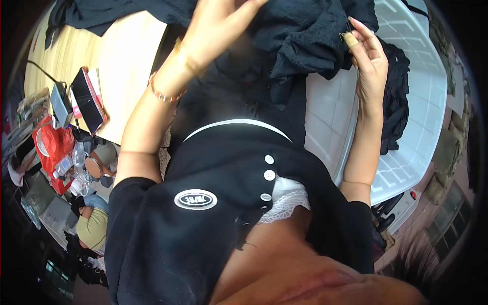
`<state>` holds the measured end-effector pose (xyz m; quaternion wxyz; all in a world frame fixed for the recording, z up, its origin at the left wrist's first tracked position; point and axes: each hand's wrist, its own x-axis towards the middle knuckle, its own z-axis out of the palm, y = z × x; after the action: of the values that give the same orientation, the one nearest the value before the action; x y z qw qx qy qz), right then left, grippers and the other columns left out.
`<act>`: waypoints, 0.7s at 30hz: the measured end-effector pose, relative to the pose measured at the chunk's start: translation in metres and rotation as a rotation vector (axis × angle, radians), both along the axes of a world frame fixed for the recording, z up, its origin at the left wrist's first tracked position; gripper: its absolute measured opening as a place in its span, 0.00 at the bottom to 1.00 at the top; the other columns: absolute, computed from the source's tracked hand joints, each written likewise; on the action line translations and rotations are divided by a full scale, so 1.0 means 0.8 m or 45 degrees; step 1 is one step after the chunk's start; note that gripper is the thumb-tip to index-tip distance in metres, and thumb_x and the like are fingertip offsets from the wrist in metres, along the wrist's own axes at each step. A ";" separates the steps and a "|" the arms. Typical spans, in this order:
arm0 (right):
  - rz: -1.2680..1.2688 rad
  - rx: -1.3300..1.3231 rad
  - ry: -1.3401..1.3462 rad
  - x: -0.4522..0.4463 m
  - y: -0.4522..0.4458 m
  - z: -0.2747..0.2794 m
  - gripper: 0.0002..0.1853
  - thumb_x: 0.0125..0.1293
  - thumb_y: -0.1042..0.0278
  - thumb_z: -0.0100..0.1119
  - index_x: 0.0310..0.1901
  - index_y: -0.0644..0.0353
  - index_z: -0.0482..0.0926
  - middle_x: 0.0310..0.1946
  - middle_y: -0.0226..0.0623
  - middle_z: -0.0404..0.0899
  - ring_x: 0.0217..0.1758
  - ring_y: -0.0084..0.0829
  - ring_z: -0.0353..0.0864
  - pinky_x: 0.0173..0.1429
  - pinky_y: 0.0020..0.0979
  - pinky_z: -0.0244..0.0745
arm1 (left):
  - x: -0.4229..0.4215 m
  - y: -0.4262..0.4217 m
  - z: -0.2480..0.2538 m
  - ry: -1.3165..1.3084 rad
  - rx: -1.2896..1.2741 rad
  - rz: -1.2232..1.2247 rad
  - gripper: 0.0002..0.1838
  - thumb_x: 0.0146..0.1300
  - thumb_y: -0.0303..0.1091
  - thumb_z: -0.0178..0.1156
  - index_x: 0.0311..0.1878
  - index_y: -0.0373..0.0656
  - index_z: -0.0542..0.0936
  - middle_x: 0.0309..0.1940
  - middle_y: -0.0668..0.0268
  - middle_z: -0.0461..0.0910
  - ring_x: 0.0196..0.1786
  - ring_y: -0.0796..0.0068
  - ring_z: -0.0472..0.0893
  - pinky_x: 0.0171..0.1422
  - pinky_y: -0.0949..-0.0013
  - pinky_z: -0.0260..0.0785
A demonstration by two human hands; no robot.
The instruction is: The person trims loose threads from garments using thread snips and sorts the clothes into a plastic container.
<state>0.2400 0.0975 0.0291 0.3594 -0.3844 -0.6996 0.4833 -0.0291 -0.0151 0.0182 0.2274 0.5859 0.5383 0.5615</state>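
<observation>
At the top edge my left hand [219,23] is partly cut off by the frame. One digit stretches out to the right, apart from the rest, over black cloth [310,46]; nothing shows in the hand. My right hand [369,61] is at the right edge of this cloth, with yellowish tape [350,39] round the thumb tip. Its thumb and index finger pinch something thin and dark, too small to make out. The crumpled cloth has a ruffled texture and hangs down towards my lap.
A large white basket [424,127] with more black cloth [395,101] stands on the right. To the left, a wooden table [129,48] holds a phone [87,100]. Below it are a red bag [53,140], bottles [79,155] and a person in a yellow top [93,229].
</observation>
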 end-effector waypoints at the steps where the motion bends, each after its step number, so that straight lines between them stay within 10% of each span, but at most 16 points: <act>1: 0.010 0.014 -0.040 0.000 0.003 -0.004 0.22 0.72 0.68 0.65 0.65 0.63 0.80 0.43 0.25 0.80 0.34 0.09 0.70 0.33 0.14 0.60 | -0.002 -0.013 -0.005 0.390 0.159 0.108 0.08 0.68 0.22 0.61 0.47 0.39 0.84 0.37 0.60 0.86 0.43 0.64 0.86 0.49 0.68 0.78; 4: 0.052 -0.086 0.010 0.014 0.017 -0.016 0.21 0.71 0.66 0.65 0.63 0.61 0.81 0.45 0.27 0.82 0.36 0.11 0.72 0.35 0.15 0.62 | 0.008 -0.052 -0.029 0.477 0.057 -0.105 0.15 0.61 0.11 0.58 0.47 0.38 0.84 0.46 0.59 0.85 0.51 0.60 0.85 0.56 0.67 0.78; 11: -0.156 -0.328 0.097 -0.006 -0.001 0.017 0.19 0.71 0.65 0.67 0.60 0.62 0.80 0.37 0.19 0.80 0.28 0.08 0.67 0.29 0.14 0.55 | 0.036 -0.053 -0.117 1.213 0.032 -0.439 0.24 0.58 0.28 0.66 0.60 0.49 0.81 0.64 0.64 0.77 0.61 0.66 0.79 0.61 0.66 0.70; 21: -0.016 0.005 0.052 -0.002 0.008 0.003 0.18 0.68 0.72 0.68 0.58 0.65 0.80 0.38 0.23 0.79 0.40 0.18 0.76 0.48 0.21 0.70 | 0.063 -0.003 -0.117 1.193 0.104 -0.375 0.08 0.63 0.29 0.60 0.44 0.47 0.85 0.50 0.67 0.77 0.47 0.71 0.83 0.46 0.66 0.73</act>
<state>0.2388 0.1039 0.0313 0.3774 -0.3783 -0.6905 0.4875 0.0212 -0.0175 -0.0755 0.0146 0.8538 0.4716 0.2203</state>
